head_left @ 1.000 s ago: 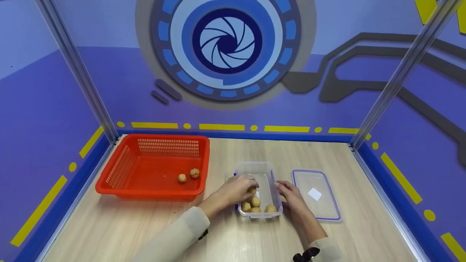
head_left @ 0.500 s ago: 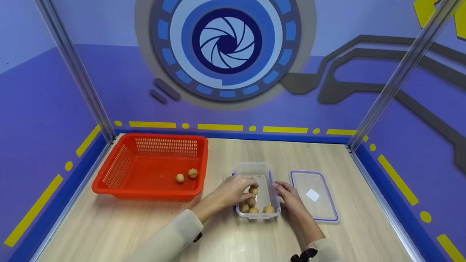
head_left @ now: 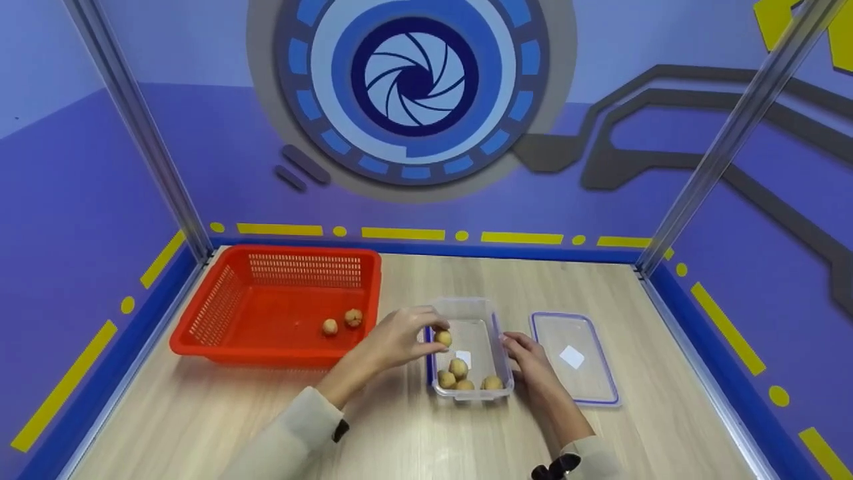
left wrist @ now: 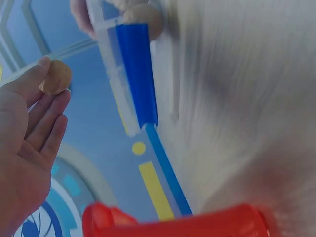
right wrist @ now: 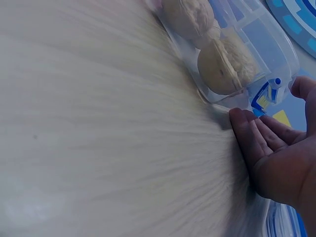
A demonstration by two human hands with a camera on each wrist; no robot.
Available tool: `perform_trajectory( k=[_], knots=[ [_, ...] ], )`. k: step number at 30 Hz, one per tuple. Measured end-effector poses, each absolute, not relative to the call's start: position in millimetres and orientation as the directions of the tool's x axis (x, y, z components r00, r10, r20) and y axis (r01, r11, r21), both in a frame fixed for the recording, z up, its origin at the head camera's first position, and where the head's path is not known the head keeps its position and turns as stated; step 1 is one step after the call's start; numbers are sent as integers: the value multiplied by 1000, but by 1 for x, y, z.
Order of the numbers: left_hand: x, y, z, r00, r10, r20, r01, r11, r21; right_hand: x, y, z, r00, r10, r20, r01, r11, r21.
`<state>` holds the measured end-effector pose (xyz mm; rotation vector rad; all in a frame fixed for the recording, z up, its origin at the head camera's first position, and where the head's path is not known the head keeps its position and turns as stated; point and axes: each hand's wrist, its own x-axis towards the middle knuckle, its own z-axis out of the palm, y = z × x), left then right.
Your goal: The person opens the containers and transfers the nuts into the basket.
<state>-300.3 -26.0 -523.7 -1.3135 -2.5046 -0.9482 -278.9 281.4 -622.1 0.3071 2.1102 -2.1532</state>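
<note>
My left hand [head_left: 400, 337] pinches a walnut [head_left: 443, 339] between thumb and fingertips, over the left rim of a clear plastic box [head_left: 490, 360]. The left wrist view shows the same walnut [left wrist: 57, 78] held at the tips, with the other fingers stretched out. Several walnuts [head_left: 458, 368] lie at the near end of the box. My right hand [head_left: 536, 365] rests against the box's right side. In the right wrist view its fingers [right wrist: 244, 131] reach out fairly straight to the lower wall, and the thumb is up by the rim.
A red plastic basket [head_left: 273, 350] stands to the left, holding two walnuts [head_left: 341, 323] near its right side. Right of the box lies its clear lid [head_left: 586, 380] with a blue seal and a white label. Printed panels [head_left: 413, 207] enclose the table at the back and sides.
My left hand has lifted a walnut from among the others inside the box and moved left with it to the rim. The right hand stays at the box's side.
</note>
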Motion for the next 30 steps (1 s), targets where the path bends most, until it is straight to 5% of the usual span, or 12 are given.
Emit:
perform_trajectory(
  k=[9,15,30],
  knots=[
    [-312,-62,-525,-630,565,533,770,364,525,-279,282,-619,-972,72,-223,222,-18,-975],
    [-325,-92,-524,-725,400,561,689,421,590,-278,279,-621,-975,77,-210,208,-27,-978],
    [-354,-141,-540,-880,106,463,464,404,788,-274,279,-620,-974,82,-212,211,-21,-977]
  ],
)
